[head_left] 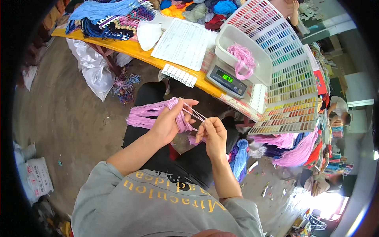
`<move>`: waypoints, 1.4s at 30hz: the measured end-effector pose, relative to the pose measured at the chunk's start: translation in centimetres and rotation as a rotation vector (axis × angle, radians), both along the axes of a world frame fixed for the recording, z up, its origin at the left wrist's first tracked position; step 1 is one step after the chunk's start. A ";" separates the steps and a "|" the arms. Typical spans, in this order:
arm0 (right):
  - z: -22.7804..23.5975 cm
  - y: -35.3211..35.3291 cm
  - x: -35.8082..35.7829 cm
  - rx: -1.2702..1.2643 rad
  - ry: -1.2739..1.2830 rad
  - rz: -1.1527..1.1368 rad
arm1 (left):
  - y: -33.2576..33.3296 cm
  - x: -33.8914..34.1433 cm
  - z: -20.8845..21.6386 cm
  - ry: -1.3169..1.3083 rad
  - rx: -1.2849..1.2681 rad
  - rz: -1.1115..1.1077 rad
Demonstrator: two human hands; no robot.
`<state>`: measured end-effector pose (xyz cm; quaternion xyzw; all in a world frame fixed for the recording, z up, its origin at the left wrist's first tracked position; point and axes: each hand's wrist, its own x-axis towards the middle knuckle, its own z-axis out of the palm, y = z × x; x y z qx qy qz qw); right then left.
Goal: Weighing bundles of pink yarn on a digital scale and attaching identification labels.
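A skein of lilac-pink thread point(146, 114) lies across my lap, its looped end over my left thigh. My left hand point(169, 120) is closed round the skein, the thread wrapped about the fingers and palm. To its right, my right hand point(213, 134) pinches a few strands between thumb and fingers. Those strands stretch taut between the two hands. A small tail of pink thread point(193, 140) hangs under the right hand. On the table ahead, a white plastic tub point(262, 67) holds a bundle of pink thread point(241, 57) and rests on a digital scale point(227, 81) with a lit green display.
A large thread colour chart point(282, 47) stands open at the table's right. A printed sheet point(182, 43), white labels point(178, 76) and blue yarn point(102, 12) lie on the yellow-edged table point(130, 52). Hanks of pink yarn point(298, 152) hang at right. A white sack point(92, 71) sits below.
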<state>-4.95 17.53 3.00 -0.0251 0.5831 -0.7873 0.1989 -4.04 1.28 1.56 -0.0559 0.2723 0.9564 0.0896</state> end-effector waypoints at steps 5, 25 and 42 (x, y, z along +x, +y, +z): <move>0.4 0.0 0.3 0.062 -0.001 0.001 | -0.5 0.3 0.3 -0.005 -0.001 0.028; 1.4 -0.6 0.9 0.130 0.045 0.013 | -1.4 0.3 0.7 -0.037 -0.072 0.083; 2.8 -1.3 1.0 0.351 0.229 0.198 | -4.6 1.7 0.4 -0.042 0.010 -0.094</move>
